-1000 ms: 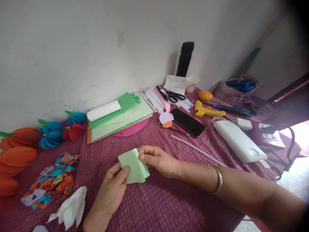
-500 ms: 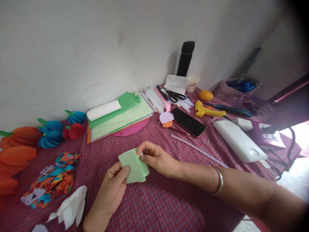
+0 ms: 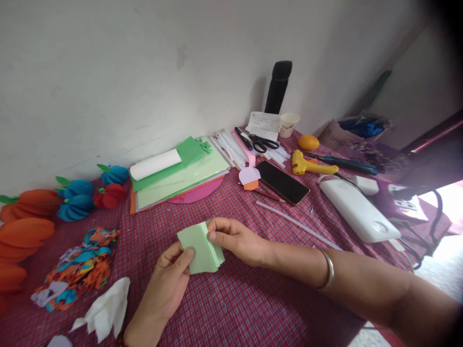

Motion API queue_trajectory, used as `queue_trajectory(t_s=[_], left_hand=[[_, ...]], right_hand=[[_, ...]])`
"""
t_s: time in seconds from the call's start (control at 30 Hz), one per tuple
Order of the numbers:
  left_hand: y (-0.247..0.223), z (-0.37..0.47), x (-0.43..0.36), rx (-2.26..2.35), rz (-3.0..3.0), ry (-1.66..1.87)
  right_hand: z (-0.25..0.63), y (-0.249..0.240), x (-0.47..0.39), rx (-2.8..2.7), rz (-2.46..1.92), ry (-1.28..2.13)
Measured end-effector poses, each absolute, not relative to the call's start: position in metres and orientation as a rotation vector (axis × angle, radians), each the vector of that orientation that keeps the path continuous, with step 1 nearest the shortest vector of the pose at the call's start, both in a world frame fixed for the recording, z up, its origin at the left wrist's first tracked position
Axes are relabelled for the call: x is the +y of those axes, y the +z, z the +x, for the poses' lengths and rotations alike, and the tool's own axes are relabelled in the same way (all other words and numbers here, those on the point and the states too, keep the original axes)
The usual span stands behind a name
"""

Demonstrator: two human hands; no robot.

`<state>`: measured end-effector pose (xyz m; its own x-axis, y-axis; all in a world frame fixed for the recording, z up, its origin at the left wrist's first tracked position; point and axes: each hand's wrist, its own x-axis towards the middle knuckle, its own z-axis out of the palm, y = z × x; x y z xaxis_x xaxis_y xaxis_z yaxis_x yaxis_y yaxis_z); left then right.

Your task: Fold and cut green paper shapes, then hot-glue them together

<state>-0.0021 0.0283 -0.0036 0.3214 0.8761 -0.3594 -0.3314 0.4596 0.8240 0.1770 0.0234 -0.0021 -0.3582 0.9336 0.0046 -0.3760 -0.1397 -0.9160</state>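
Observation:
A small stack of light green paper pieces [image 3: 200,250] is held up above the checked tablecloth, its sheets slightly fanned along the right side. My left hand [image 3: 169,270] grips the stack from the lower left, thumb on top and fingers underneath. At the upper right edge, my right hand [image 3: 235,241] pinches the sheets between thumb and bent fingers. Behind the hands lies a pile of coloured paper sheets [image 3: 202,168], with a white roll [image 3: 155,165] on it.
Paper pumpkins [image 3: 32,207] and a heap of colourful scraps [image 3: 83,270] lie left, near a crumpled white tissue [image 3: 108,308]. Toward the right are a phone [image 3: 283,182], scissors [image 3: 262,143], a yellow glue gun [image 3: 313,166], a white power bank [image 3: 356,209] and a paper cup [image 3: 288,125].
My right hand has shifted very slightly at the stack's upper right edge, and its fingers are a little lower. My left hand and the stack have hardly moved.

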Motion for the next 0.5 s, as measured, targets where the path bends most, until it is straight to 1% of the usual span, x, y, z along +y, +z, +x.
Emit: queue_trajectory(t_s=[0.27, 0.33, 0.5], left_hand=[[-0.008, 0.002, 0.023, 0.973, 0.847, 0.941], [-0.011, 0.001, 0.020, 1.062, 1.007, 0.963], [-0.009, -0.001, 0.016, 1.355, 1.594, 0.882]], right_hand=[[0.170, -0.010, 0.021, -1.207, -0.777, 1.532], [0.170, -0.011, 0.021, -1.252, -0.831, 1.475], [0.172, -0.007, 0.021, -1.415, -1.144, 1.378]])
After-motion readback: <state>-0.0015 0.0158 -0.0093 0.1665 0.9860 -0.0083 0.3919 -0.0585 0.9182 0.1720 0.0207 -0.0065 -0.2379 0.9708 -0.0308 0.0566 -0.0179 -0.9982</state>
